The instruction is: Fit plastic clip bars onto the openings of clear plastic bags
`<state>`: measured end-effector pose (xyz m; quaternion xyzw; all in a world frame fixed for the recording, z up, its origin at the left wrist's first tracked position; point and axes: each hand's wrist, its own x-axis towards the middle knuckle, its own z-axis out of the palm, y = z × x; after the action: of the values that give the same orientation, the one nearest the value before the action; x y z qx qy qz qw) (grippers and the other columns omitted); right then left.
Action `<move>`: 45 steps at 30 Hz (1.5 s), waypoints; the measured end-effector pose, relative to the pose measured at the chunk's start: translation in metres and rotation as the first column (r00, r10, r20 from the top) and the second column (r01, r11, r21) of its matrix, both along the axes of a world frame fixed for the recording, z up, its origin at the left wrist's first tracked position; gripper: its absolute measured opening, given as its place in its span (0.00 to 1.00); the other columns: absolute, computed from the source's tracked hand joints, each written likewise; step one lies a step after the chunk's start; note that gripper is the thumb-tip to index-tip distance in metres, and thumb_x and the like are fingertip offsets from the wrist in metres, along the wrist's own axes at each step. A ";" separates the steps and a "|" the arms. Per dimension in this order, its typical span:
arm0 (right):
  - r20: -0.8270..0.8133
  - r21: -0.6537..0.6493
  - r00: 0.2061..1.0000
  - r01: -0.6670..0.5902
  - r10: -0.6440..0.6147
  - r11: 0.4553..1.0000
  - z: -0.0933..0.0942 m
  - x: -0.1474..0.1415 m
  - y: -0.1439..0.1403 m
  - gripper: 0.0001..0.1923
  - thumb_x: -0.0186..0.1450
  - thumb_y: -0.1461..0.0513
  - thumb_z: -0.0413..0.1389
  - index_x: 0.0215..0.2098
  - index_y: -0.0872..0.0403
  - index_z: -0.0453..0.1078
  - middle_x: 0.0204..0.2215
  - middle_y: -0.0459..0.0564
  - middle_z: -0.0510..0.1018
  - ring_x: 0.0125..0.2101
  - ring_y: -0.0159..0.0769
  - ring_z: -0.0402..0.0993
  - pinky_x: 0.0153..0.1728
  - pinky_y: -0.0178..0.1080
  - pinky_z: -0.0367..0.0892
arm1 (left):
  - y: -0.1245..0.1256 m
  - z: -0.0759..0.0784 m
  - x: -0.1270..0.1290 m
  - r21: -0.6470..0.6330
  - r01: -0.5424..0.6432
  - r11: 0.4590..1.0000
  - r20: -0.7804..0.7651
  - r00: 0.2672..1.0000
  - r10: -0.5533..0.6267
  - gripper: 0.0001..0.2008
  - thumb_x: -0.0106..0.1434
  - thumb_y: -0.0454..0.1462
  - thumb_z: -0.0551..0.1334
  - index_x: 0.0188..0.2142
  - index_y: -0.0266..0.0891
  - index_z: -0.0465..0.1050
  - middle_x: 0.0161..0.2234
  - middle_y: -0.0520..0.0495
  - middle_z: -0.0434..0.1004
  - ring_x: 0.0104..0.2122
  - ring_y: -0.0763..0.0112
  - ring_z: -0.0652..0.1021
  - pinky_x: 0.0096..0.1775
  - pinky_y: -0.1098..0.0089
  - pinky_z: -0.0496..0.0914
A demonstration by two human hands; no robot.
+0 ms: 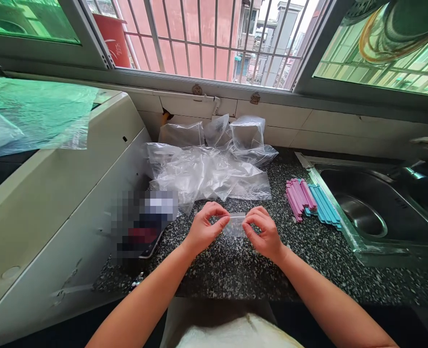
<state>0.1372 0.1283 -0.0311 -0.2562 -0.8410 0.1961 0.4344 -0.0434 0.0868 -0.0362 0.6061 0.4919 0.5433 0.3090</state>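
Note:
Between my hands, above the speckled dark counter (pixel 221 275), hangs a small clear plastic bag (pixel 235 227). My left hand (pixel 207 227) pinches its upper left corner between thumb and fingers. At the opposite upper corner, my right hand (pixel 263 233) pinches the bag the same way. Whether anything is inside the bag I cannot make out. Just beyond my hands lies a heap of larger clear plastic bags (pixel 210 169), crumpled and overlapping. To the right are pink strips (pixel 299 195) and light blue strips (pixel 324 205), stacked side by side.
A metal sink (pixel 362 203) is set into the counter at the right. On the left stands a tall cream-coloured appliance (pixel 65 193) with green-tinted plastic sheeting (pixel 40 111) on top. A blurred-out item (pixel 145 222) lies beside it. A barred window (pixel 206 43) runs behind the counter.

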 end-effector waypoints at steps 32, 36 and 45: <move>-0.060 -0.013 0.995 0.081 -0.081 0.997 0.005 0.003 0.000 0.08 0.61 0.67 0.54 0.24 0.52 0.64 0.23 0.46 0.71 0.29 0.35 0.65 0.32 0.40 0.63 | -0.001 0.002 0.002 0.012 0.004 1.000 -0.084 0.996 -0.003 0.08 0.59 0.38 0.61 0.25 0.38 0.72 0.26 0.48 0.71 0.31 0.69 0.70 0.36 0.67 0.65; -0.062 -0.014 0.996 0.065 -0.066 0.998 0.006 0.004 0.000 0.08 0.60 0.66 0.54 0.24 0.52 0.65 0.22 0.46 0.71 0.29 0.35 0.65 0.32 0.40 0.63 | -0.002 0.002 0.002 0.017 0.006 1.000 -0.075 0.997 -0.004 0.08 0.59 0.38 0.61 0.25 0.38 0.72 0.26 0.48 0.71 0.31 0.69 0.70 0.35 0.67 0.65; -0.008 -0.058 1.000 0.023 -0.023 0.998 0.006 0.002 -0.002 0.07 0.61 0.65 0.54 0.24 0.52 0.66 0.23 0.47 0.72 0.30 0.36 0.66 0.34 0.41 0.64 | -0.003 0.003 0.007 0.025 0.076 0.997 -0.144 0.987 -0.071 0.07 0.59 0.37 0.60 0.25 0.39 0.71 0.26 0.48 0.71 0.32 0.69 0.69 0.37 0.67 0.65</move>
<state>0.1393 0.1265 -0.0247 -0.2774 -0.8301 0.2165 0.4327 -0.0368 0.0837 -0.0332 0.6660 0.4818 0.4940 0.2834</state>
